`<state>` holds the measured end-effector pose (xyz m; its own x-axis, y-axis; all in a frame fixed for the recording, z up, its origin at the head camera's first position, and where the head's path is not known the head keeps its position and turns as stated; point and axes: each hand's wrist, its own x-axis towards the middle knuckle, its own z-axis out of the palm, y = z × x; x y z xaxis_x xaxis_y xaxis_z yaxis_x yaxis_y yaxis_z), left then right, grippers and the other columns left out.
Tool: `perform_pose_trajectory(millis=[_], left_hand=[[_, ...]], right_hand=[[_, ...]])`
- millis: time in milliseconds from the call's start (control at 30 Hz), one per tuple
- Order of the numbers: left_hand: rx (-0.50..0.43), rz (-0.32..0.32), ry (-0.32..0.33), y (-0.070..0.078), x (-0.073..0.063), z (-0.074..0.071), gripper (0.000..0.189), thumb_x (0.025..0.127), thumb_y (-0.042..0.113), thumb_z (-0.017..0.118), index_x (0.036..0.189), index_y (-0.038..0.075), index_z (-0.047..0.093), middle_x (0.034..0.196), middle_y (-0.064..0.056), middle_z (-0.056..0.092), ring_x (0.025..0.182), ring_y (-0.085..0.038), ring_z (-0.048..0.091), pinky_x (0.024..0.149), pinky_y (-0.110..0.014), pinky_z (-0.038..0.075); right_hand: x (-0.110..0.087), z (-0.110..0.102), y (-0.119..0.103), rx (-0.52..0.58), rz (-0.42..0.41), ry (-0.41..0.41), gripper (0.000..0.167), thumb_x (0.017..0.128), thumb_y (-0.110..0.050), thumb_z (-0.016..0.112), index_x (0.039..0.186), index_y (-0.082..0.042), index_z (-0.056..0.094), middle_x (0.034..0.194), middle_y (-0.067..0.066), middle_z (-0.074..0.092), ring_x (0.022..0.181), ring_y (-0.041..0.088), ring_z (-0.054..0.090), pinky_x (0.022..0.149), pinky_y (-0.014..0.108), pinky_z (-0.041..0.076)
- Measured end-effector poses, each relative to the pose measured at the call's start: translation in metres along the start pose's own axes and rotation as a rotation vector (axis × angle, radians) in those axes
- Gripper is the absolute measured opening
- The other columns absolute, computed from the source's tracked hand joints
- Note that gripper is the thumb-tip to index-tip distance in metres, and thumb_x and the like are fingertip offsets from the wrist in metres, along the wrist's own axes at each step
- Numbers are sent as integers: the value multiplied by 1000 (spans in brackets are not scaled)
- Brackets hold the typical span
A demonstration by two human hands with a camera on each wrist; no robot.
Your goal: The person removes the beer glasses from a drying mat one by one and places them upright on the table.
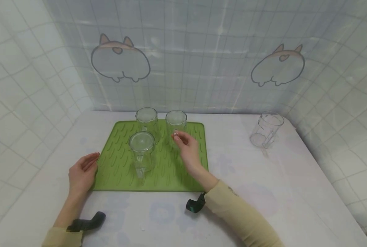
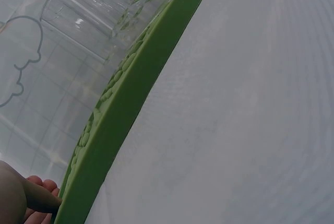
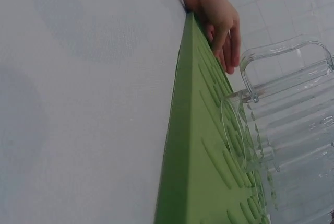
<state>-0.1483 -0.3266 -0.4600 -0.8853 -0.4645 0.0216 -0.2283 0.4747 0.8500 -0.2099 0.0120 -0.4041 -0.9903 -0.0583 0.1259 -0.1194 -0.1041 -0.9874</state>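
Thumb and fingers of my right hand (image 1: 188, 151) pinch the handle of a clear glass mug (image 1: 176, 119) at the back right of a green ribbed mat (image 1: 171, 180). To its left is a second glass mug (image 1: 146, 117). Nearer the front, a third glass mug (image 1: 142, 145) has its handle toward me, its round base on top. My left hand (image 1: 83, 174) rests at the mat's left edge, fingers loosely bent. In the left wrist view, the thumb (image 2: 42, 197) is right at the green side of the mat (image 2: 133, 93). The right hand is outside both wrist views.
Far right on the white table, another glass mug (image 1: 265, 130) stands off the mat, near the back. A tiled-pattern sheet (image 1: 183, 68) with cartoon animals rises behind. Black wrist mounts (image 1: 89, 222) are on both forearms.
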Motion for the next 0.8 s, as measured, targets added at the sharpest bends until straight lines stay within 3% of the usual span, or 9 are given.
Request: perform_pose_trajectory(millis=[433,800], left_hand=[[48,-5,-2,-2,-1,1,43,102,9,49,145,7,49,146,-13,55,132,-28,55,92,-6,50],[41,-15,6,-1,0,2,43,103,10,49,146,8,49,147,-11,54,132,-27,55,96,-10,51]], right_hand=[[-3,5,10,-12,-18,36,26,102,-15,57,121,1,65,113,11,72,110,21,66,107,33,51],[-1,3,8,13,-4,20,25,101,-16,59,120,-3,67,113,12,72,110,22,66,109,33,50]])
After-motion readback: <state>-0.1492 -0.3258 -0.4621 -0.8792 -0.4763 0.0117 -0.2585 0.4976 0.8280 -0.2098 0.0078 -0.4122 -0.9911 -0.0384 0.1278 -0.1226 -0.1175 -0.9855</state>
